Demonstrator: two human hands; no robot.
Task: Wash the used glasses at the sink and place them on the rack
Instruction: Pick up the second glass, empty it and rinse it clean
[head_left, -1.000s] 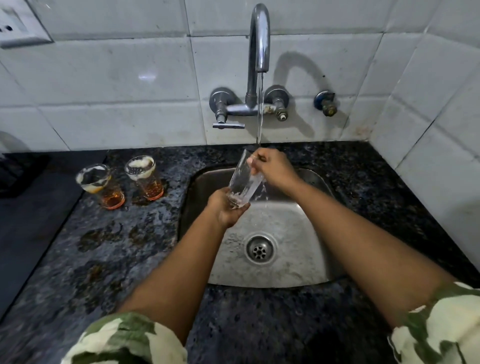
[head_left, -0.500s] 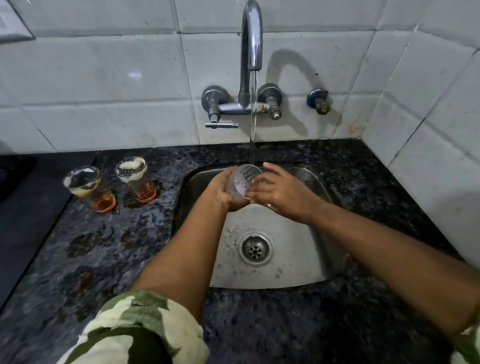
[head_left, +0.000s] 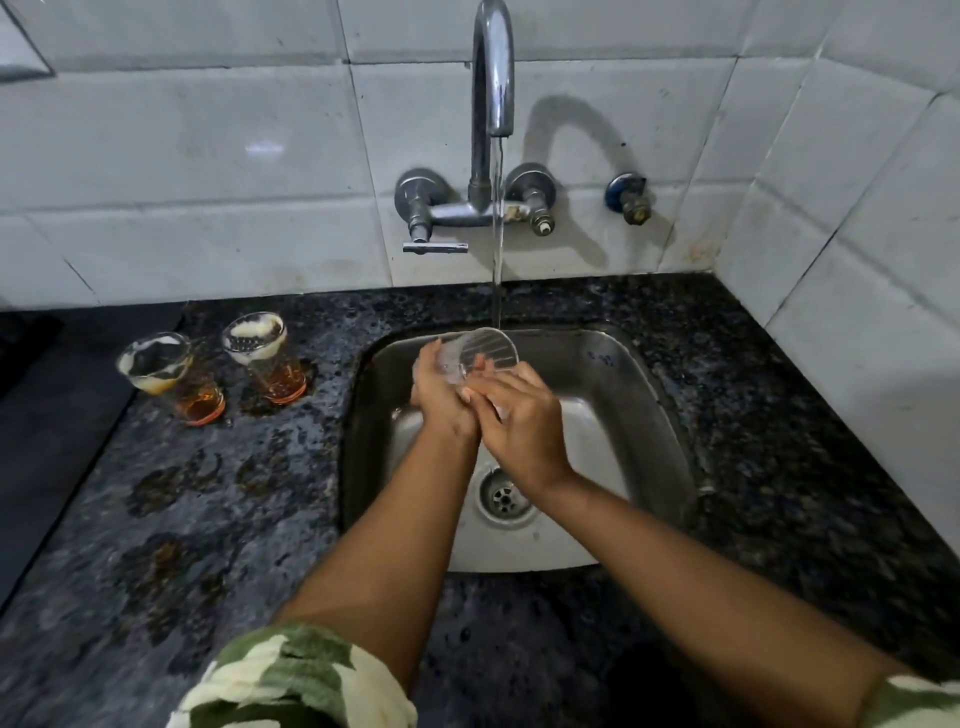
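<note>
Head cam is all I've got, looking down into a steel sink (head_left: 623, 395) set in a dark speckled counter (head_left: 208, 519). Both hands are over the basin, under the tap (head_left: 491, 78), which is running a thin stream of water (head_left: 497, 234).

A clear glass (head_left: 480, 353) is tipped on its side with the open mouth facing the back wall and a bit up, and the stream lands right at its rim. The left hand (head_left: 441, 395) cups it from the left and underneath, fingers curled around the lower body, so that one is definitely gripping the glass. The right hand (head_left: 519, 421) comes in from the right with its fingers (head_left: 483, 387) laid against the side of the glass near the base, touching it. Looks more like pressing on it than a full wrap, but it's closed onto the glass as far as I can tell. The base is mostly hidden between the two palms.

Two more glasses are on the counter left of the sink, both dirty: the nearer-left glass (head_left: 166, 379) and the glass closer to the sink (head_left: 265, 356), each with amber liquid at the bottom and pale foam stuck round the rim. They're standing just beside each other, well apart from the hands.

Drain (head_left: 503, 496) sits under my right wrist. Camo sleeves (head_left: 291, 680) at the bottom edge.
</note>
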